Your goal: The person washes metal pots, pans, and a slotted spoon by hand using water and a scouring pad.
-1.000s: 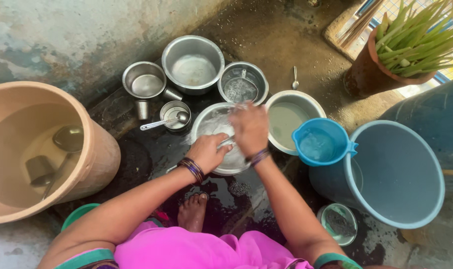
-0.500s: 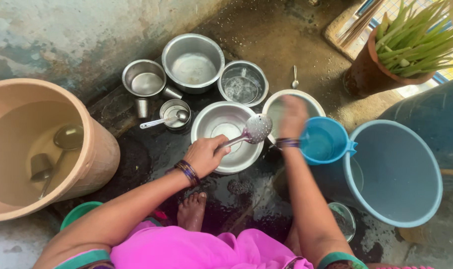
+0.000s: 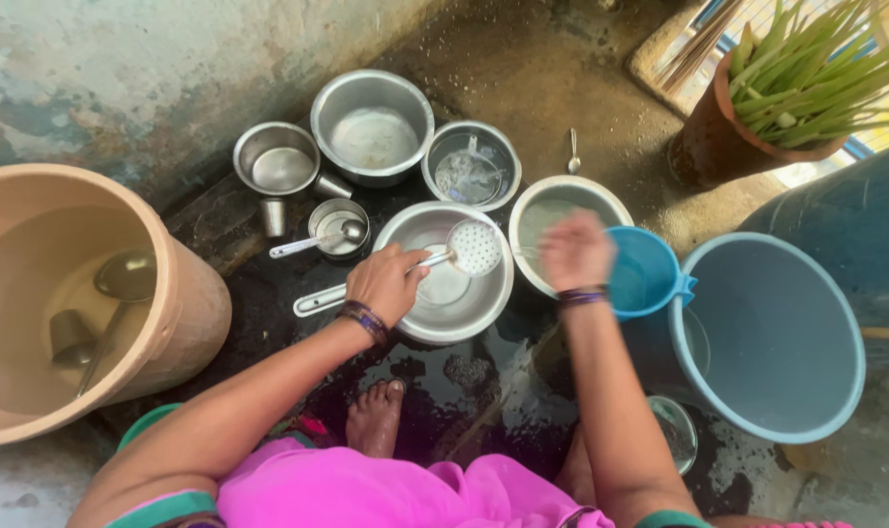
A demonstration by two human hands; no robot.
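Right hand (image 3: 576, 250) blurred, grip perhaps empty.

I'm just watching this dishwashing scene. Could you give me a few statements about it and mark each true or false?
1. The left hand holds a perforated steel skimmer ladle over the wide steel bowl. True.
2. The right hand grips the skimmer too. False: it is over the white-lined round basin, beside the small blue plastic jug.
3. The large tan plastic tub is empty. False: a ladle and a cup lie inside.
4. A clay pot of green spiky leaves stands at the upper right. True.
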